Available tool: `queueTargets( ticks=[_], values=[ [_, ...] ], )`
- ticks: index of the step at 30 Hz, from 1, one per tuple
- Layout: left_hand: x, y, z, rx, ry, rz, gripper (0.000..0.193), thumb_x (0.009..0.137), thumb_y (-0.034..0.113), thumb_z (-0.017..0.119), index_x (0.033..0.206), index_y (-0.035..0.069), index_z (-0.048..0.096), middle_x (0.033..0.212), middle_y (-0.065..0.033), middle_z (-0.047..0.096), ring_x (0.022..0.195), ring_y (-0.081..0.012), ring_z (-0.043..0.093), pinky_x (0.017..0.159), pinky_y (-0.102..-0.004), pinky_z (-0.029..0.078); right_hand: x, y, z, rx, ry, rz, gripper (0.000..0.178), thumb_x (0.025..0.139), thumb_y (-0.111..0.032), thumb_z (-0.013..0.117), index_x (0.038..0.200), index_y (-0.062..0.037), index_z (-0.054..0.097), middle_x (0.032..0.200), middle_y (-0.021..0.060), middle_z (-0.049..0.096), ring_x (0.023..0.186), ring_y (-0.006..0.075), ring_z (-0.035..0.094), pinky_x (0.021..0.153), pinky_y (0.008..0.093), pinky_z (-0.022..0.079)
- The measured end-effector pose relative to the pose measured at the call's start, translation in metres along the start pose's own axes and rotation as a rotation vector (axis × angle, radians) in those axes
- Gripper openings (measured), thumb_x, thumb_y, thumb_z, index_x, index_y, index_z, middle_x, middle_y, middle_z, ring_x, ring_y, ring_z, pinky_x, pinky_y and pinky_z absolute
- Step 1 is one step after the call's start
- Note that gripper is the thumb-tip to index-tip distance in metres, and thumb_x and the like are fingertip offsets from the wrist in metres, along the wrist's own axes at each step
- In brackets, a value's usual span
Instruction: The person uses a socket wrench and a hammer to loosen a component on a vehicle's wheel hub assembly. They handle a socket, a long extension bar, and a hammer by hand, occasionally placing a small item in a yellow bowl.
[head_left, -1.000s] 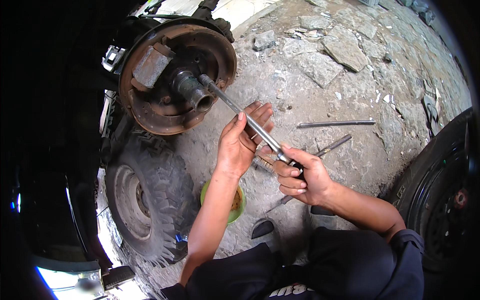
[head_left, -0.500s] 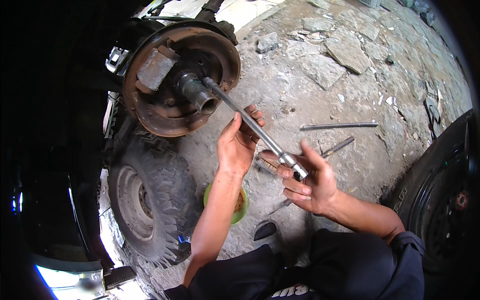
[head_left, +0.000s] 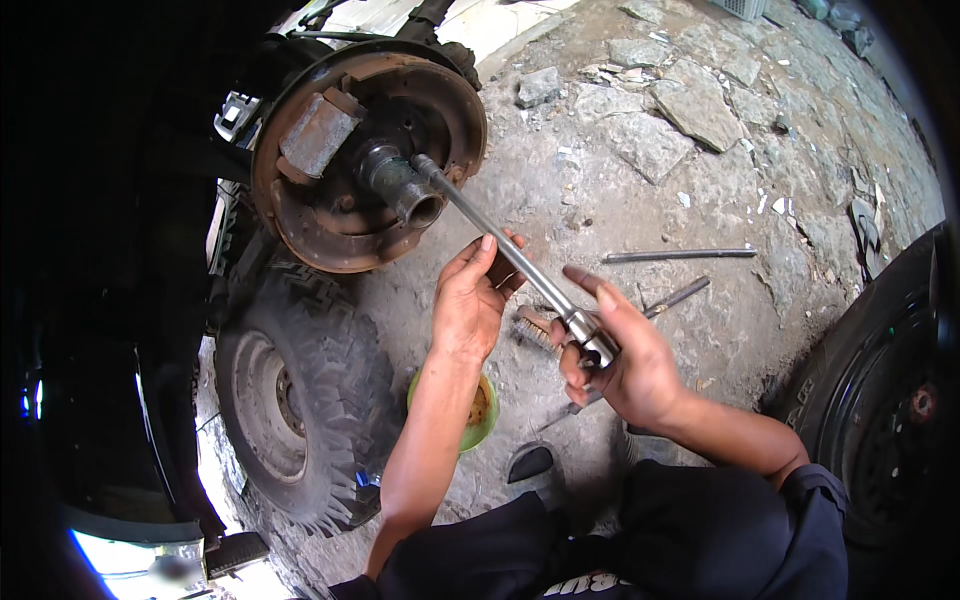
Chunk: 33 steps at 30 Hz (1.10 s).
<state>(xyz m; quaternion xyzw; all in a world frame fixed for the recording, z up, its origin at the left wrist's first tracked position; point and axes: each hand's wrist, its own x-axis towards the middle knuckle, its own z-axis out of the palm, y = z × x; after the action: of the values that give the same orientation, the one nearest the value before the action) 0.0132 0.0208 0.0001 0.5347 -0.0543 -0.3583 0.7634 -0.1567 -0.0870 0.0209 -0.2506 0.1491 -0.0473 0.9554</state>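
Observation:
A long steel extension bar (head_left: 540,281) slants from the wheel hub down toward me. Its far end meets the hub beside the hollow spindle (head_left: 402,188), in front of a rusty round brake backing plate (head_left: 300,225). My left hand (head_left: 470,315) holds the bar near its middle, thumb on top and fingers behind. At the near end, my right hand (head_left: 645,370) curls its lower fingers round the shiny thicker head (head_left: 592,338), with thumb and forefinger raised. Behind that head, a wire brush (head_left: 538,330) lies on the ground, partly hidden.
Two metal rods (head_left: 690,254) lie on the dirt floor to the right. A green bowl (head_left: 484,428) sits under my left forearm. A knobbly tyre (head_left: 335,400) stands at left, another wheel (head_left: 850,340) at right. Flat stones (head_left: 697,108) lie farther off.
My right hand has closed more round the bar's near end, its fingers now curled about the head. The left hand stays on the bar, slightly lower. The view has shifted a little.

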Motion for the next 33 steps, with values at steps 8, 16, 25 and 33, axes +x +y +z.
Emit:
queueTargets(
  ticks=[8, 16, 25, 33],
  values=[
    [-0.002, -0.007, 0.013, -0.026, 0.067, 0.014, 0.032, 0.094, 0.033, 0.060, 0.111, 0.006, 0.058, 0.099, -0.0053, 0.063, 0.090, -0.0177, 0.062, 0.077, -0.0333, 0.050, 0.009, -0.004, -0.025, 0.167, -0.013, 0.303, 0.034, 0.098, -0.024, 0.053, 0.125, -0.0015, 0.051, 0.093, 0.0067, 0.058, 0.061, 0.0076, 0.047, 0.046, 0.0197, 0.041],
    [0.013, -0.003, -0.005, -0.272, -0.081, -0.039, 0.027, 0.095, 0.024, 0.059, 0.111, 0.002, 0.056, 0.095, -0.0060, 0.063, 0.088, -0.0199, 0.062, 0.088, -0.0369, 0.050, 0.007, -0.010, 0.003, 0.132, 0.047, 0.363, 0.038, 0.102, -0.028, 0.040, 0.130, -0.0038, 0.050, 0.094, 0.0095, 0.064, 0.079, 0.0140, 0.062, 0.070, 0.0289, 0.054],
    [0.007, -0.009, 0.006, -0.063, -0.214, 0.053, 0.050, 0.095, 0.035, 0.057, 0.129, 0.000, 0.045, 0.118, -0.0136, 0.056, 0.104, -0.0189, 0.059, 0.092, -0.0414, 0.052, 0.007, 0.003, 0.003, -0.686, -0.065, -0.138, 0.051, 0.093, -0.008, 0.054, 0.140, 0.0049, 0.038, 0.082, 0.0077, 0.058, 0.065, 0.0156, 0.054, 0.061, 0.0274, 0.046],
    [0.008, 0.001, -0.006, -0.057, -0.165, 0.004, 0.034, 0.097, 0.020, 0.055, 0.122, -0.004, 0.054, 0.109, -0.0163, 0.066, 0.098, -0.0220, 0.066, 0.090, -0.0362, 0.055, 0.019, -0.002, -0.008, -0.069, 0.046, 0.291, 0.040, 0.099, -0.034, 0.051, 0.113, 0.0033, 0.056, 0.093, 0.0104, 0.063, 0.069, 0.0128, 0.060, 0.052, 0.0282, 0.050]
  ],
)
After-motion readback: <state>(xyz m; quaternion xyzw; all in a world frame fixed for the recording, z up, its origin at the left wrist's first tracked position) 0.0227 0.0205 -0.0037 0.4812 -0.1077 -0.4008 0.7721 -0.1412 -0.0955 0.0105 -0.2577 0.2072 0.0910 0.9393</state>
